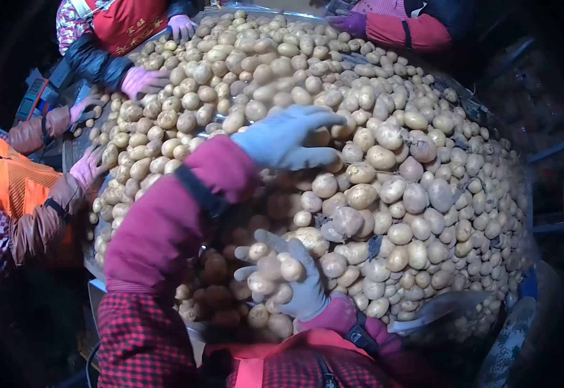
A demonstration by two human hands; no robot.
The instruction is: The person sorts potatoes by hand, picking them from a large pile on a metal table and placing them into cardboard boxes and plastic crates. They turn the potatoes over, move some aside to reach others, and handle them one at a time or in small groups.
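Note:
A large heap of potatoes spreads out in front of me. My left hand, in a pale blue glove, reaches across to the middle of the heap, fingers stretched to the right. Between its thumb and fingers shows a brownish potato, partly hidden by the glove. Lower down and nearer my body, my right hand, in a greyish glove, cradles several small potatoes in its palm with the fingers curled around them. Darker, shadowed potatoes lie below my left forearm.
At the left, gloved hands of a person in an orange vest rest at the heap's edge. Other people's hands touch its far left side, and a purple glove its far edge. A clear plastic sheet lies at the near right.

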